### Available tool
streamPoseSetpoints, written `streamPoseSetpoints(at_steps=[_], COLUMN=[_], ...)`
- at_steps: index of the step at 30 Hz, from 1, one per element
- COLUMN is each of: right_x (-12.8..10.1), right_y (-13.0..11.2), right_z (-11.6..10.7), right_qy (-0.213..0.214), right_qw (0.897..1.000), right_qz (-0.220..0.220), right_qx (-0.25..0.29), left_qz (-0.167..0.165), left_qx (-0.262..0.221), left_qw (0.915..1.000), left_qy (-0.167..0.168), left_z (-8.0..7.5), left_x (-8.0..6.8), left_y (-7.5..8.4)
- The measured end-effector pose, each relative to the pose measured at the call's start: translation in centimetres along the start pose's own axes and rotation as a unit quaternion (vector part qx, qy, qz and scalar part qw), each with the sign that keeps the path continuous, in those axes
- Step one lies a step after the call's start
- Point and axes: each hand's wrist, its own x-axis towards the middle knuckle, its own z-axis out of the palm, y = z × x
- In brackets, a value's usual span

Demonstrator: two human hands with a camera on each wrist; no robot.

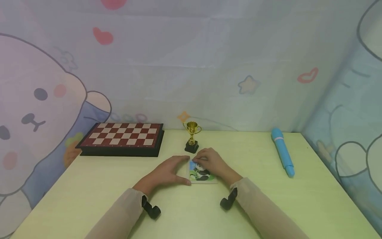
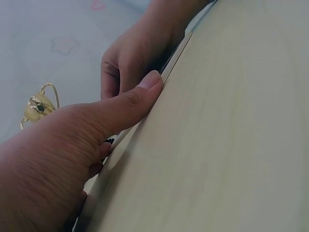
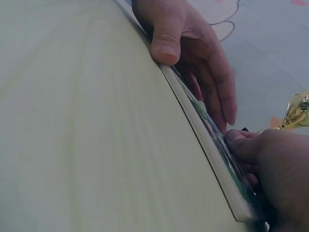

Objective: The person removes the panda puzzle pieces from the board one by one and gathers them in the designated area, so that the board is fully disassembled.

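A small square panda puzzle (image 1: 201, 176) with a pale rim lies flat on the table in front of me. My left hand (image 1: 165, 172) spans its left side, thumb at the near left corner and fingers at the far left corner. In the right wrist view, that left thumb (image 3: 166, 48) touches the puzzle's near edge (image 3: 203, 140). My right hand (image 1: 212, 162) reaches over the far part of the panda puzzle, thumb and curled fingertips pinched together at its picture. What lies between those right fingertips is mostly hidden.
A gold trophy cup (image 1: 192, 132) on a black base stands just beyond my hands. To the back left lies a red and white chessboard case (image 1: 122, 136). A blue toy microphone (image 1: 283, 152) lies at the right. A printed cloth (image 1: 191, 83) hangs behind the table.
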Motion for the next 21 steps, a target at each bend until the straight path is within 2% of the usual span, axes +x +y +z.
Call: streamPoseSetpoints(at_steps=[3,6,15,21], right_x=[0.23,0.39,0.55,0.37], right_y=[-0.21,-0.22,-0.32,-0.66], right_z=[0.03,0.14,-0.06,-0.18], right_qy=[-0.005,-0.010,-0.011,-0.011], right_qw=[0.998,0.996,0.992,0.980], right_qz=[0.053,0.087,0.107,0.158], right_qx=[0.021,0.031,0.062,0.120], left_qz=[-0.003,-0.003,0.005,0.013], left_qx=[-0.010,-0.018,-0.020,-0.023], left_qw=[0.9999,0.9998,0.9998,0.9996], left_qy=[0.000,-0.001,-0.003,-0.003], left_z=[-0.08,-0.16,-0.15,-0.27], left_x=[-0.01,-0.02,0.08,-0.05], left_y=[-0.03,-0.02,-0.06,0.07])
